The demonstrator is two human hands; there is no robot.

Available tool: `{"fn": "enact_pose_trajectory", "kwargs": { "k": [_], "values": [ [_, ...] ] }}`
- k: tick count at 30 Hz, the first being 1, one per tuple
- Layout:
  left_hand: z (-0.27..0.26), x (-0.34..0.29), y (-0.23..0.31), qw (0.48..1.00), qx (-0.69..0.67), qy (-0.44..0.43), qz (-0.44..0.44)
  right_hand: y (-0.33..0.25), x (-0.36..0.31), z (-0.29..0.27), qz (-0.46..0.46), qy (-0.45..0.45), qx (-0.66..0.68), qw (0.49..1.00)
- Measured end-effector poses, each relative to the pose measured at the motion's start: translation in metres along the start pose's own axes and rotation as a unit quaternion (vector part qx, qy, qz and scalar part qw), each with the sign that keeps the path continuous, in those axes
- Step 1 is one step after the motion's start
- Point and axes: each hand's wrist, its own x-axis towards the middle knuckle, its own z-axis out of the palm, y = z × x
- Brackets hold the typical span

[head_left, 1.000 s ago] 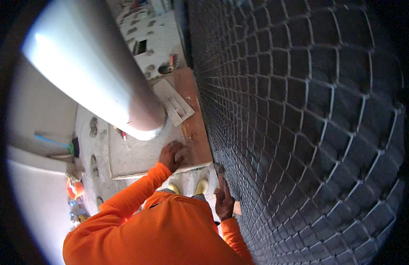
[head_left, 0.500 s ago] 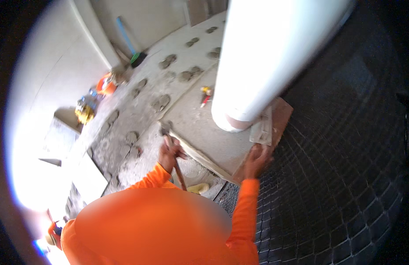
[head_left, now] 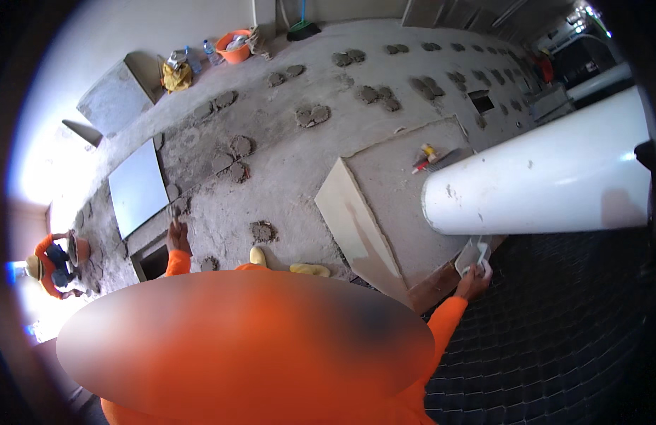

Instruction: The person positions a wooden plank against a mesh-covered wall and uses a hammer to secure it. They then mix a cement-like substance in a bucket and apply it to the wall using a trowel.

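My left hand (head_left: 178,238) is closed round the handle of a hammer (head_left: 173,211), held beside the near corner of a light square tile (head_left: 138,188). Most of the handle is hidden by the hand. Over on the right, my right hand (head_left: 474,282) grips a pale hand float (head_left: 472,256), close to the foot of a thick white pipe (head_left: 533,177). Below the float lies a brown board (head_left: 434,287). Between my hands, a cream-faced slab (head_left: 362,225) edges a raised grey block. My yellow boots (head_left: 310,270) stand near a mortar dab (head_left: 263,231).
Mortar dabs (head_left: 312,115) dot the concrete floor in rows. Dark netting (head_left: 540,333) spreads at right. A square opening (head_left: 154,262) lies near my left hand. A co-worker (head_left: 50,265) crouches far left. An orange bucket (head_left: 233,46) and a broom (head_left: 302,30) stand by the wall.
The view has swung to the left. My hands have moved wide apart, the left one carrying the hammer away from the slab. The float beside the pipe is now in my right hand.
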Motion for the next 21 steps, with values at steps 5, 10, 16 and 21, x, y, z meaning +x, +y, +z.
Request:
{"fn": "enact_pose_trajectory", "kwargs": {
  "k": [5, 10, 16, 21],
  "values": [
    [-0.059, -0.064, -0.167, 0.913, 0.348, -0.167, -0.132, -0.089, -0.097, -0.06, 0.097, 0.051, -0.107, 0.988],
    [-0.093, -0.127, -0.239, 0.829, 0.407, -0.285, -0.258, -0.163, -0.152, -0.153, 0.118, 0.02, -0.206, 0.971],
    [-0.084, -0.119, -0.236, 0.869, 0.311, -0.259, -0.284, -0.195, -0.147, -0.134, 0.023, -0.117, -0.084, 0.989],
    [-0.037, -0.051, -0.195, 0.921, 0.27, -0.211, -0.185, -0.146, -0.095, -0.009, -0.055, -0.192, -0.015, 0.98]
  ]
}}
